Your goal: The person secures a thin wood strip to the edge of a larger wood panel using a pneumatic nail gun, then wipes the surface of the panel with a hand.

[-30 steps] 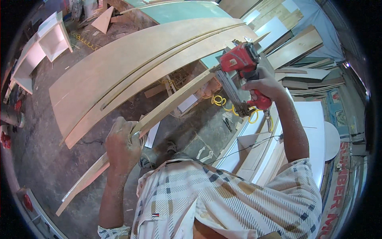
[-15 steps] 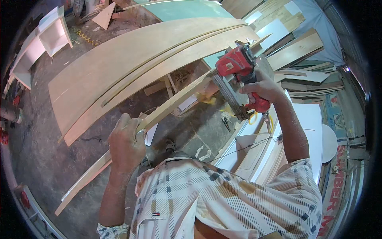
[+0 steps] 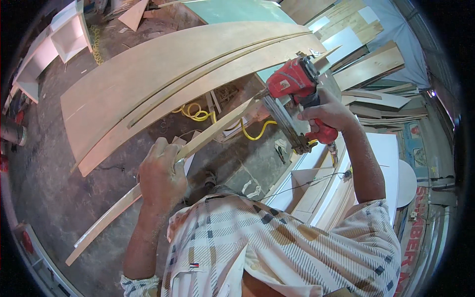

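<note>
Nearest to the work as the largest thing, the curved wooden panel (image 3: 163,74) is lying beyond both hands, its long edge facing us; what is carrying it, we are not seeing well. In front of this edge, the long wooden strip (image 3: 217,127) is running slantwise, its lower end reaching nearer to us than the panel's bottom corner. The left hand (image 3: 163,171) is gripping the strip with curled fingers; if this grip were slipping, the strip could be twisting. The right hand (image 3: 329,110) is wrapping the handle of the red nail gun (image 3: 294,81), whose nose is pointing near the strip's upper end; whether it is touching, or a finger is pressing the trigger, we are not able to tell. A careless press could be sending a fastener past the narrow wood. Below, the yellow hose (image 3: 255,138) is looping; by snagging, it could be pulling the gun aside.
</note>
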The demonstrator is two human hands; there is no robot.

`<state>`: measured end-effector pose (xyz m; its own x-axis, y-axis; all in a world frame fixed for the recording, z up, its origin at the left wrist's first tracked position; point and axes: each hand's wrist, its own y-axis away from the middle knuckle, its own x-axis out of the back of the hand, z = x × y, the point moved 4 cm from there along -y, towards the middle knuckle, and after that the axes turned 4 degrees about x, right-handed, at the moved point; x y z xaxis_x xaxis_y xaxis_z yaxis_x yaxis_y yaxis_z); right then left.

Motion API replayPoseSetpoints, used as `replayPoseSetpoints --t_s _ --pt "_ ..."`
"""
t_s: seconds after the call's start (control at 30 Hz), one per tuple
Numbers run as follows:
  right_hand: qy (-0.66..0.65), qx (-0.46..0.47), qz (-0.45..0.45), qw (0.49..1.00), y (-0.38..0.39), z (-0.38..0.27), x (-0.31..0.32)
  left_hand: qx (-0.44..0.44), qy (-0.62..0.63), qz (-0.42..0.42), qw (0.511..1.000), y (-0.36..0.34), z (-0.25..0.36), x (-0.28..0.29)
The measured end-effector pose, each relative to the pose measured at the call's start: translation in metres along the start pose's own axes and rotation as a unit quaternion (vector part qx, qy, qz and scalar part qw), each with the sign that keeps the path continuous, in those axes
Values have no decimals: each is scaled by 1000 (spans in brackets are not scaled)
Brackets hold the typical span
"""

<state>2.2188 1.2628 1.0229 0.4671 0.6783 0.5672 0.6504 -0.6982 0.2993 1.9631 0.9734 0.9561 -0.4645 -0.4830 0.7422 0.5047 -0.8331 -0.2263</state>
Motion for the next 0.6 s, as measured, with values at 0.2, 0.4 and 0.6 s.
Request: replayPoseSetpoints --t_s 0.2,0.4,0.6 --pt "-16 -7 -16 1000 5 -18 -7 -8 -7 8 1000 -1 -4 0" --pt "24 -15 -18 999 0 -13 -6 19 -7 -34 999 1 -7 -1" --pt "56 -24 -85 994 -9 -20 -2 -37 -20 -3 999 3 -6 -2"
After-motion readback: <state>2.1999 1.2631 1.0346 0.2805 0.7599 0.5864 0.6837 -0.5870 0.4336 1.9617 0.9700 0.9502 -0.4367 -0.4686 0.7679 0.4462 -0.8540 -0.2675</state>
